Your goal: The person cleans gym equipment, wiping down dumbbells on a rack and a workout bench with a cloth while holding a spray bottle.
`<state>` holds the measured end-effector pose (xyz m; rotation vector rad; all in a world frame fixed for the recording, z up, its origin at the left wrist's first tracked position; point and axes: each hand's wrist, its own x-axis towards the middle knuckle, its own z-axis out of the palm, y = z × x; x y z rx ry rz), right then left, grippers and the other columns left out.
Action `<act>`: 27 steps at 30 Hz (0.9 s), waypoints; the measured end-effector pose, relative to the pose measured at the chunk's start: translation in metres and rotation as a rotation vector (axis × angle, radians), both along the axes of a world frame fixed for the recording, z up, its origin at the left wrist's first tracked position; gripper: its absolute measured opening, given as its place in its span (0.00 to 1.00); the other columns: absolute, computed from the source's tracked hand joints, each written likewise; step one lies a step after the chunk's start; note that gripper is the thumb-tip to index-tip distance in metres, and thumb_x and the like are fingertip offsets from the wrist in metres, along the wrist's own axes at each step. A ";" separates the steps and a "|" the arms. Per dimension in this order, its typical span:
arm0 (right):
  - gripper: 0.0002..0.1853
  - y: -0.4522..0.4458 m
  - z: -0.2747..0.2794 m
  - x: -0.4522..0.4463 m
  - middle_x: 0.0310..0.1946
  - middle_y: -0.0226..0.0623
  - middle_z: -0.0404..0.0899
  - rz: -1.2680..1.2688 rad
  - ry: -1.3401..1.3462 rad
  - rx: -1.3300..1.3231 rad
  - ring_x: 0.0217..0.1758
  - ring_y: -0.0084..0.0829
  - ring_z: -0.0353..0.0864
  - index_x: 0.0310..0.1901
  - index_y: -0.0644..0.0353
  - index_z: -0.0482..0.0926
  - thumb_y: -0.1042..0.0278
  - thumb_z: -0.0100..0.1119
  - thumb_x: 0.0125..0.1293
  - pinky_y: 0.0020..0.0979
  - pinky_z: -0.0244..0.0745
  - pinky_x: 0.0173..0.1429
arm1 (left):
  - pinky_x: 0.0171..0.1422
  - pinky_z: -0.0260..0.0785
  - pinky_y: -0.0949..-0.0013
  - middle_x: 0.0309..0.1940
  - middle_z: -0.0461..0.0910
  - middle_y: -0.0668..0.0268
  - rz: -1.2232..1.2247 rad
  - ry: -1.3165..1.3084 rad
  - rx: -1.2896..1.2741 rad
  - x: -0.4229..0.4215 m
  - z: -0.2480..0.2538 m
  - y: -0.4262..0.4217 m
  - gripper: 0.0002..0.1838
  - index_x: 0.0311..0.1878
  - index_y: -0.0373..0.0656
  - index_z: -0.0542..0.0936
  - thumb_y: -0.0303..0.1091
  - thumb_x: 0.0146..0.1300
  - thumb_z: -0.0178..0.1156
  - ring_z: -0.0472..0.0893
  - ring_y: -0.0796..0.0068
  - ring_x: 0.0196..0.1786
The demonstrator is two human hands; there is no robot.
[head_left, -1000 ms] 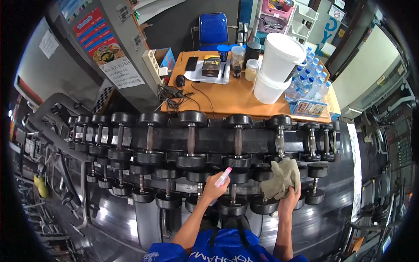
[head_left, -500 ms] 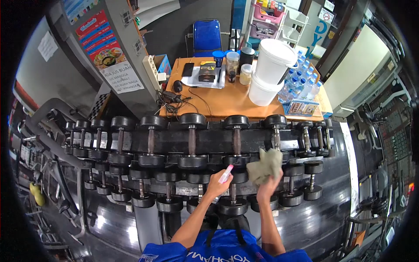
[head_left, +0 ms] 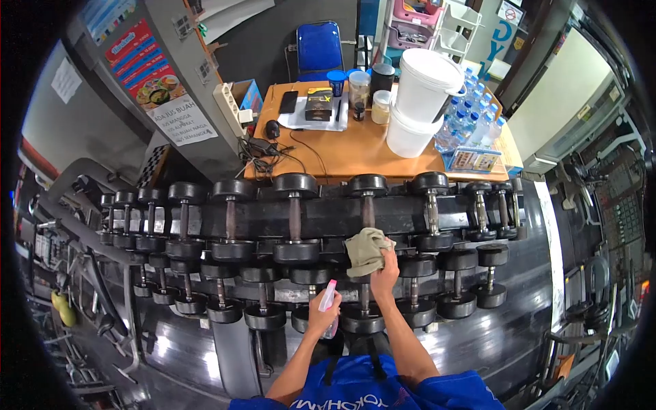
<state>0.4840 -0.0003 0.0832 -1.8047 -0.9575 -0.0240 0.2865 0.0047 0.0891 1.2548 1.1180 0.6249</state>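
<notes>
My right hand grips a greyish-green cloth, which lies over the near end of an upper-row dumbbell and hides that end. Lower and to the left, my left hand is closed around a spray bottle with a pink-and-white top. The bottle is held upright above the lower row of dumbbells, and my fingers cover much of its body. Another black dumbbell with a brown handle rests on the rack just left of the cloth.
Two rows of dumbbells fill the rack. Behind it, an orange desk carries white buckets, water bottles, a phone, a mouse and cables. A blue chair stands beyond. Gym machines flank both sides.
My right hand has brought the cloth left and slightly down, onto the near end of the upper dumbbell. The left hand has drawn the spray bottle down and left, turning it more upright.
</notes>
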 end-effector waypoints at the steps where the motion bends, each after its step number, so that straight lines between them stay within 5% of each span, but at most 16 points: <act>1: 0.20 -0.001 -0.007 0.002 0.54 0.54 0.80 -0.082 0.096 -0.006 0.61 0.51 0.79 0.52 0.67 0.76 0.85 0.58 0.56 0.41 0.71 0.66 | 0.26 0.70 0.73 0.20 0.78 0.69 -0.001 0.004 0.007 0.000 -0.003 0.000 0.06 0.38 0.39 0.80 0.32 0.67 0.63 0.79 0.82 0.21; 3: 0.21 -0.003 -0.012 0.008 0.47 0.54 0.84 -0.147 0.190 0.001 0.53 0.48 0.84 0.57 0.69 0.76 0.85 0.55 0.59 0.36 0.75 0.57 | 0.27 0.70 0.73 0.20 0.78 0.70 -0.007 0.023 0.022 0.001 -0.006 0.002 0.06 0.37 0.40 0.79 0.32 0.66 0.64 0.79 0.82 0.22; 9: 0.22 -0.004 -0.010 0.015 0.46 0.53 0.84 -0.205 0.345 0.006 0.52 0.48 0.84 0.55 0.68 0.78 0.87 0.51 0.57 0.36 0.74 0.57 | 0.27 0.71 0.74 0.21 0.78 0.70 -0.020 0.002 0.013 0.004 0.003 0.001 0.04 0.38 0.40 0.79 0.30 0.67 0.63 0.79 0.82 0.23; 12: 0.26 -0.007 -0.006 0.017 0.49 0.53 0.83 -0.185 0.340 -0.061 0.55 0.51 0.82 0.58 0.68 0.75 0.89 0.49 0.55 0.37 0.73 0.61 | 0.27 0.71 0.74 0.22 0.78 0.70 -0.008 -0.010 0.028 0.003 0.009 -0.002 0.04 0.38 0.40 0.79 0.29 0.67 0.63 0.79 0.82 0.22; 19: 0.41 -0.028 0.012 0.033 0.68 0.61 0.62 0.227 -0.038 -0.321 0.71 0.58 0.63 0.71 0.63 0.59 0.84 0.55 0.51 0.43 0.68 0.69 | 0.28 0.72 0.73 0.22 0.79 0.69 0.007 0.014 0.022 -0.011 0.000 -0.012 0.04 0.38 0.40 0.80 0.29 0.67 0.63 0.80 0.82 0.23; 22: 0.36 -0.030 0.041 0.023 0.61 0.59 0.70 0.161 -0.030 -0.366 0.65 0.58 0.71 0.66 0.63 0.67 0.83 0.56 0.50 0.44 0.71 0.65 | 0.28 0.72 0.73 0.22 0.79 0.68 0.007 0.043 0.013 -0.015 0.002 -0.017 0.04 0.39 0.39 0.80 0.29 0.66 0.63 0.80 0.81 0.23; 25: 0.25 -0.022 0.061 0.031 0.52 0.48 0.79 0.186 0.112 -0.399 0.54 0.46 0.80 0.56 0.63 0.75 0.84 0.56 0.53 0.37 0.74 0.59 | 0.28 0.72 0.73 0.22 0.79 0.68 0.002 0.046 0.013 -0.016 0.002 -0.021 0.04 0.39 0.39 0.80 0.29 0.66 0.63 0.80 0.81 0.23; 27: 0.20 -0.014 0.078 0.030 0.46 0.42 0.81 0.183 0.434 -0.192 0.50 0.36 0.81 0.51 0.63 0.77 0.84 0.54 0.55 0.33 0.74 0.55 | 0.28 0.72 0.72 0.23 0.79 0.67 -0.003 0.057 0.009 -0.017 0.002 -0.021 0.04 0.40 0.39 0.80 0.29 0.67 0.63 0.80 0.81 0.23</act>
